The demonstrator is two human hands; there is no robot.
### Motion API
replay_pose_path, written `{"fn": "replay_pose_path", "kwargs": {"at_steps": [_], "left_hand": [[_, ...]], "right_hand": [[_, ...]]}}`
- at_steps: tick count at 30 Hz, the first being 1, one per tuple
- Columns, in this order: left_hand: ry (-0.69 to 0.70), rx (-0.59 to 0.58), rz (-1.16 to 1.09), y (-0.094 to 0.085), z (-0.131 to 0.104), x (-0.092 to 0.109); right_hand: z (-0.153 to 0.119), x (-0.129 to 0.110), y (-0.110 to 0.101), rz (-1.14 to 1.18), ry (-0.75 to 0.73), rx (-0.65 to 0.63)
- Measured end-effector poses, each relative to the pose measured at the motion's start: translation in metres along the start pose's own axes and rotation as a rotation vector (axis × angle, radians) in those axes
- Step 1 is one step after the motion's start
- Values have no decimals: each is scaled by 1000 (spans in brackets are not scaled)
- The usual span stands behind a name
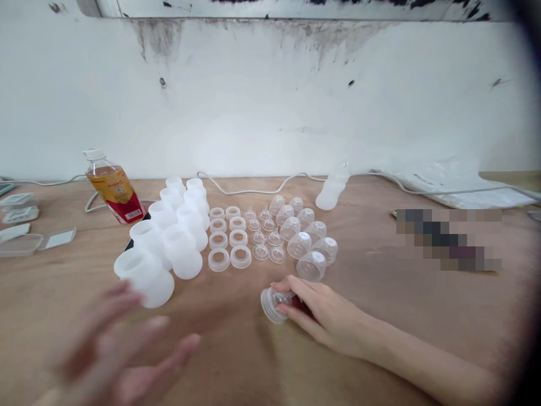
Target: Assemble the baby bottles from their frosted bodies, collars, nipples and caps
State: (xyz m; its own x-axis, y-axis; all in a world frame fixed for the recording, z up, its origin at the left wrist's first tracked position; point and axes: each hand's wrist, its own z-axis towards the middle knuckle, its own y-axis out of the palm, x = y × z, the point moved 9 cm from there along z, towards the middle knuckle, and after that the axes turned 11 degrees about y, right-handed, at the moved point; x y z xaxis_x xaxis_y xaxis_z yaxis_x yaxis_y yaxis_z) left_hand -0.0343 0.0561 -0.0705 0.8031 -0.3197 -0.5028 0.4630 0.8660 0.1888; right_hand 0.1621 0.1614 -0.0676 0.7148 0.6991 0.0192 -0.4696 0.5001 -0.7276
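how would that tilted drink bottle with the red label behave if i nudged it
The clear plastic drink bottle with the red and yellow label already leans, so it would probably tip easily. Its round body suggests it would roll across the brown wooden table once down. It looks partly full of amber liquid, so likely heavier than the white parts beside it.
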Motion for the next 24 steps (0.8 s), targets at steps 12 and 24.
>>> {"fn": "replay_pose_path", "kwargs": {"at_steps": [12,24], "left_hand": [[167,-516,-346,122,19,72],[201,-446,101,110,15,45]], "right_hand": [[1,-1,2,219,54,69],[27,8,-3,-133,228,277]]}}
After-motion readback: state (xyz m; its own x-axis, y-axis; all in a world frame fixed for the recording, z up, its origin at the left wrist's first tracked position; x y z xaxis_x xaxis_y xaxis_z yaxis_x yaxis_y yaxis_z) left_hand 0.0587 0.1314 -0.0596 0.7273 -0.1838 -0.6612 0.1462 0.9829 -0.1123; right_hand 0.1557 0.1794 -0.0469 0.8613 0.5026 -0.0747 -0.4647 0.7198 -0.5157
